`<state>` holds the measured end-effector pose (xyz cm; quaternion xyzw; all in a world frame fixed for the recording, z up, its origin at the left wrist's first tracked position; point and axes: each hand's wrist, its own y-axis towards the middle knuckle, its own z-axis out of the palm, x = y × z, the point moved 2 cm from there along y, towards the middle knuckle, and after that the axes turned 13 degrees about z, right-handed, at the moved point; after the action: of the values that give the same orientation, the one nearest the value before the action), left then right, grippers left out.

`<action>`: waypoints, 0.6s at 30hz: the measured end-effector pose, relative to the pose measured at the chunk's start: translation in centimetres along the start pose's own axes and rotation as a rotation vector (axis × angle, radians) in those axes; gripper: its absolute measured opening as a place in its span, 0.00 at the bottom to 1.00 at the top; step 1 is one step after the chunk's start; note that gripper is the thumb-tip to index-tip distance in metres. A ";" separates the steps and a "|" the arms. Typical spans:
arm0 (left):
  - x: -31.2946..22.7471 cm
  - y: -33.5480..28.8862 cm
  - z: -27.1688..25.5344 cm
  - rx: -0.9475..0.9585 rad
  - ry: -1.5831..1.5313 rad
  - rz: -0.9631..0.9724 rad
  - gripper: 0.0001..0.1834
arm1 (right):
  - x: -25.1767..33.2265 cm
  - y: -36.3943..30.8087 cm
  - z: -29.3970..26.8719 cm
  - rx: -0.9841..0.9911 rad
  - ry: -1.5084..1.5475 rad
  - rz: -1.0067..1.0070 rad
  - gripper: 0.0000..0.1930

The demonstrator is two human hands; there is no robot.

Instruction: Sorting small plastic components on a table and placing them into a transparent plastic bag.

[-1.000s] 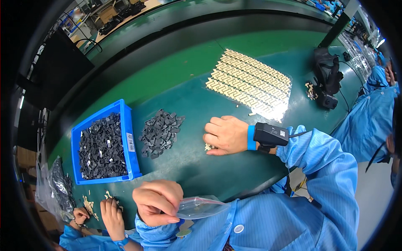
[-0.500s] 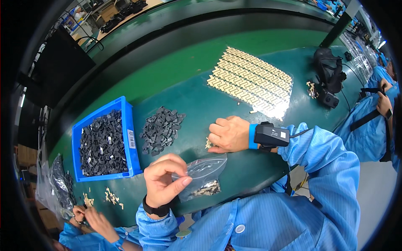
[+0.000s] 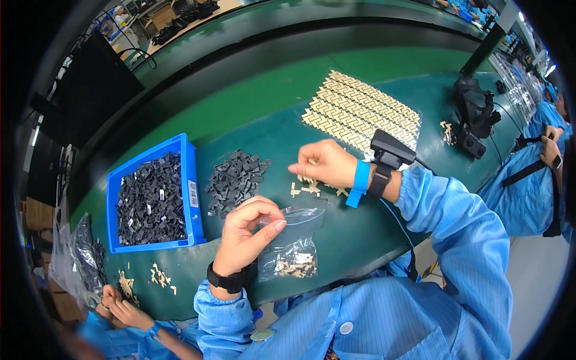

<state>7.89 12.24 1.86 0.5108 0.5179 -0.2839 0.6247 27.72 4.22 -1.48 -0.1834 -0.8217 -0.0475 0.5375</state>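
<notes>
My left hand pinches the top edge of a clear zip bag between thumb and fingers. Small cream and dark pieces lie in the bottom of the bag. Just above the table, beyond the bag, my right hand is closed with its fingers curled in; what it holds, if anything, is hidden. Loose cream T-shaped pieces are scattered under and beside that hand. To its left sits a heap of small dark grey plastic parts.
A blue bin of dark parts stands left. A sheet of cream pieces lies at the back, with a black strapped device right of it. Another person's hands work at lower left near cream pieces; another person sits right.
My right hand has lifted off the table, uncovering scattered cream pieces. My left hand has shifted slightly right and up with the bag, which now hangs more upright.
</notes>
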 end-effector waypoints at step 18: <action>0.3 -0.1 0.8 0.031 -0.119 -0.021 0.06 | 6.1 -0.5 3.5 -0.261 0.110 -0.062 0.16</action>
<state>8.22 11.49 1.55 0.4973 0.4808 -0.3280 0.6434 22.33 6.23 2.56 -0.2232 -0.7831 -0.1807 0.5516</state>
